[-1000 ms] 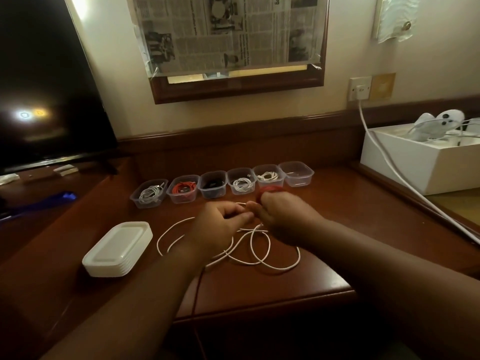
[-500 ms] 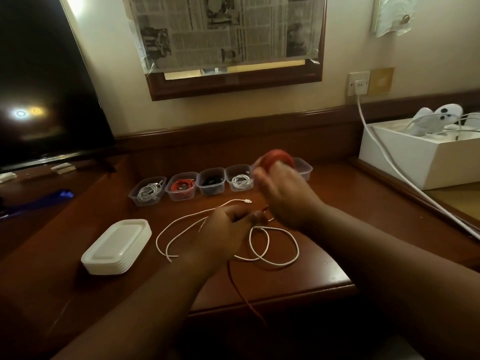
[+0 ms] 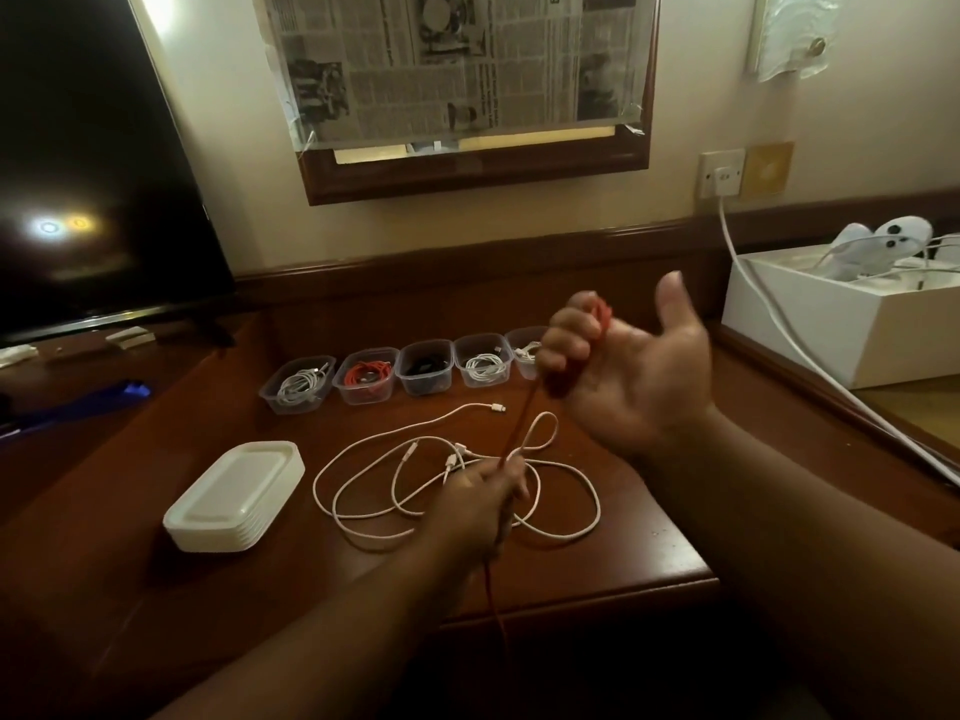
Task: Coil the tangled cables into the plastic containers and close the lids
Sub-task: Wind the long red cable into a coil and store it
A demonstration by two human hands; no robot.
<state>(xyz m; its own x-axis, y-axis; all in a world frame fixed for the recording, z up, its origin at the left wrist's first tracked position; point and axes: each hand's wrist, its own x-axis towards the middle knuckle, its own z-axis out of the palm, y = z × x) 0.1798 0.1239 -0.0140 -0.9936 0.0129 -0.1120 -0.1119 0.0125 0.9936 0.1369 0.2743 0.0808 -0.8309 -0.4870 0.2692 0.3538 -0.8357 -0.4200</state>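
Dark wooden desk (image 3: pixel 597 558) against a wall. Right hand (image 3: pixel 631 366) raised, fingers curled round a red cable (image 3: pixel 519 423) coil, thumb out. Cable runs taut, diagonally down-left to the left hand (image 3: pixel 480 498), which pinches it, then drops off the desk edge. Five containers (image 3: pixel 423 367) visible in a row, one lid stack (image 3: pixel 236 496), loose white cables (image 3: pixel 457 491) on the desk.

5 clear containers (image 3: pixel 298 384) visible in a row, 1 stack of white lids (image 3: pixel 236 496), 1 red cable (image 3: pixel 521 418) in hands, loose white cables (image 3: pixel 457 491) tangled, count unclear, 2 hands, 1 white box (image 3: pixel 841 330)
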